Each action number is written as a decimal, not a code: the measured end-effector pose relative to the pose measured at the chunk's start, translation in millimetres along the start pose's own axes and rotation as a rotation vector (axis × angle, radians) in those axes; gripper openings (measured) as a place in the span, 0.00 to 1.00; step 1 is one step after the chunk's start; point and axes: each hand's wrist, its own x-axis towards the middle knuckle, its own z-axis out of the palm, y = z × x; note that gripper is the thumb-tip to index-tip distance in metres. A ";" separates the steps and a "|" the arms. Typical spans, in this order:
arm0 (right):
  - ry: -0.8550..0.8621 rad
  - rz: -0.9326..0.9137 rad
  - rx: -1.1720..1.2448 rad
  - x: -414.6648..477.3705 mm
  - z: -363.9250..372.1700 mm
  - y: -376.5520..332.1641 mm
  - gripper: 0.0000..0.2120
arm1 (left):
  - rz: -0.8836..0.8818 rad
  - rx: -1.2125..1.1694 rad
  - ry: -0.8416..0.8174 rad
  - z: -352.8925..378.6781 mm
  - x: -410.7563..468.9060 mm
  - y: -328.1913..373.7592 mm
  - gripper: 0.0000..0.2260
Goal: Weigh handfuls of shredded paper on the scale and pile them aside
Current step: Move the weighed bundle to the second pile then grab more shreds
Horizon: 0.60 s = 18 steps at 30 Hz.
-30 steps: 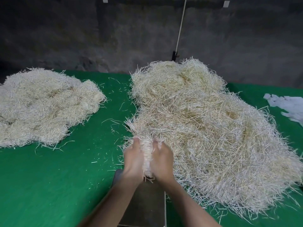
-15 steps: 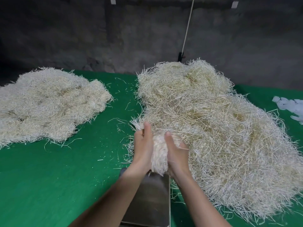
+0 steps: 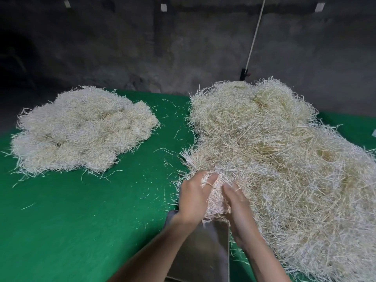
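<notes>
A large heap of pale shredded paper (image 3: 284, 159) covers the right half of the green table. A smaller, flatter pile of shredded paper (image 3: 81, 129) lies at the far left. Between my two hands is a handful of shreds (image 3: 215, 194), held at the near left edge of the large heap. My left hand (image 3: 193, 198) grips it from the left and my right hand (image 3: 238, 208) from the right, fingers curled into it. The steel scale pan (image 3: 205, 251) sits just below the hands, partly hidden by my left forearm.
The green cloth table (image 3: 81, 231) carries scattered loose strands between the piles. A dark concrete wall rises behind the table, with a white cord (image 3: 255, 35) hanging down to a black clamp at the far edge.
Both hands have stayed at the heap's near edge, squeezing the handful together and working it slightly toward the scale. The camera view has shifted, so the piles appear further right.
</notes>
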 end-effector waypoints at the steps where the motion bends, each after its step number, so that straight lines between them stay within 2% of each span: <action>1: -0.011 0.042 0.057 -1.7 -2.5 -0.9 0.29 | -0.013 -0.002 -0.025 -1.2 1.7 -0.3 0.20; 3: 0.030 0.030 0.036 -4.8 -4.5 -1.8 0.28 | -0.083 -0.052 -0.097 2.3 3.0 1.9 0.24; 7: 0.165 -0.106 -0.179 -15.2 -0.6 -0.7 0.26 | -0.324 -0.288 -0.198 3.7 -5.8 4.4 0.30; 11: 0.193 -0.140 -0.200 -24.3 0.5 1.5 0.26 | -0.615 -0.705 -0.407 -19.8 -24.4 -2.7 0.44; 13: 0.217 -0.134 -0.132 -27.2 1.5 1.6 0.25 | -0.732 -0.926 -0.398 -33.5 -34.0 -14.4 0.41; 15: 0.210 -0.145 -0.101 -28.6 1.8 4.7 0.21 | -0.757 -1.017 -0.370 -36.7 -48.5 -19.6 0.34; 17: 0.200 -0.153 -0.140 -30.2 4.9 11.1 0.18 | -0.683 -1.034 -0.341 -32.1 -62.6 -15.0 0.28; 18: 0.197 -0.141 -0.168 -32.1 7.8 14.8 0.20 | -0.616 -0.999 -0.324 -31.1 -67.3 -14.0 0.27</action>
